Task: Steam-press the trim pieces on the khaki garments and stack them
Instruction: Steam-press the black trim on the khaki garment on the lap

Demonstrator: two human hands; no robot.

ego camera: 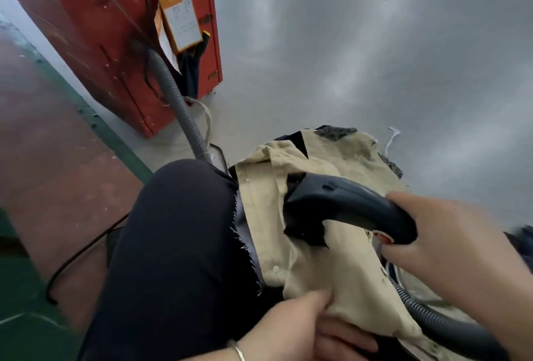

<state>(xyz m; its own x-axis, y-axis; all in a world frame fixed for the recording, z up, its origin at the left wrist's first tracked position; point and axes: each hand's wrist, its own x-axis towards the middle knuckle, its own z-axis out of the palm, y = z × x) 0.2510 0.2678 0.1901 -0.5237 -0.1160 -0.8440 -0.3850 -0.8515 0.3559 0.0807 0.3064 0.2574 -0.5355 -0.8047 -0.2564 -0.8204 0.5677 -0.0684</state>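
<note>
Head view, single frame, blurred by motion.

Right hand (438, 245): at the right edge, fingers curled round the rear of the handle of the dark steam iron (346, 208); a red-and-white button shows on the handle just under the fingers.

Steam iron: nose points left and far; its dark sole lies on the khaki garment (317, 262), near the middle of the cloth. A ribbed dark hose (438, 320) runs from the handle's rear down to the near right.

Khaki garment: spread in the near centre, partly over the person's lap, with its far part lying towards the grey floor (375, 43). A button placket runs along its left side, with small pale buttons. Dark trim (334, 131) shows at the far edge and under the left edge, where frayed threads stick out.

Left hand (300, 329): at the near bottom, thumb on top of the garment's near edge and fingers beneath, pinching the cloth. A thin bracelet (238, 352) sits on the wrist.

Leg in dark trousers (173, 245): left of the garment, knee pointing far.

Red cabinet (124, 37): far left, standing on the floor, with an orange card (180, 14) hanging on it and cables. A grey ribbed hose (178, 101) runs down in front of it towards the knee.

Black cable (83, 251): on the red-and-green floor, near left.
</note>
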